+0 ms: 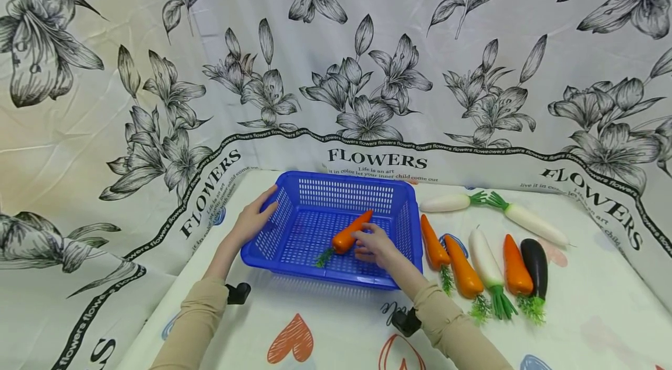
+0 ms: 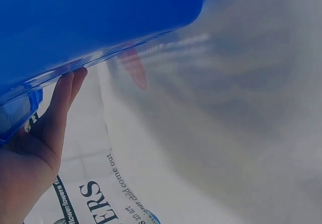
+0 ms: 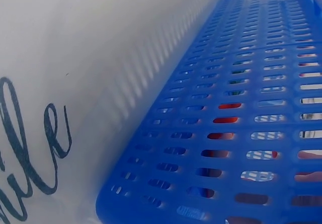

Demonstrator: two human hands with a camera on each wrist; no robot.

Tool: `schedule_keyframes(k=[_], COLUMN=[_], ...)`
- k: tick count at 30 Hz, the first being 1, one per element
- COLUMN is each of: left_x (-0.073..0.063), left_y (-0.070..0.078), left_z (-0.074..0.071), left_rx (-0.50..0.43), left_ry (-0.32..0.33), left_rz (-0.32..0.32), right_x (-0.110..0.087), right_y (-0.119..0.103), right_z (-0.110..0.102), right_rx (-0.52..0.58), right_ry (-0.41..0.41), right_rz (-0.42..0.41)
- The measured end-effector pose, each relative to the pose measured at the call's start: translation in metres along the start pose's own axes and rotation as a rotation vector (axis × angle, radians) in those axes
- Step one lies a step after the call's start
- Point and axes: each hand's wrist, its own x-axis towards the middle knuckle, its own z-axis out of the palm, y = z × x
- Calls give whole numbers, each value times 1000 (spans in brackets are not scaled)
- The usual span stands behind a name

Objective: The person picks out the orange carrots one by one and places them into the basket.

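Rests the left hand (image 1: 253, 219), fingers straight, against the left end of one blue basket (image 1: 325, 279); has the right hand (image 1: 379, 244), fingers parted and loosely bent, right beside one carrot (image 1: 343, 240) lying inside. On the surface (image 1: 346, 323), right of the basket: three more carrots (image 1: 464, 269), three white radishes (image 1: 485, 256), one eggplant (image 1: 534, 265).
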Motion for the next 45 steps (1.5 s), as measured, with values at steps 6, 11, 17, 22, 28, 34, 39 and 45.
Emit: schedule_keyframes(k=[6,11,17,22,28,34,39,45], left_x=[1,0,-1,0,-1,-1,0,0], left_y=[0,2,0,0,3,3,2,0], left_z=[0,0,0,0,-1,-1,0,0], left_rx=[-1,-6,-12,-19,-20,-18,-29,-22], left_ry=[3,1,1,0,-8,-5,-2,1], left_rz=[4,8,2,-1,-4,-9,-11,-4], right_x=[-1,-2,-7,-10,-19,-18,-22,-30], right_y=[-1,-1,0,0,-2,2,3,1], right_z=[0,-1,-2,-6,-11,-14,-20,-25], right_rx=[23,35,57,83,87,66,50,9], right_ry=[-6,-4,12,5,-42,-62,-88,-115], right_rz=[1,-6,-37,-62,-91,-99,-98,-107])
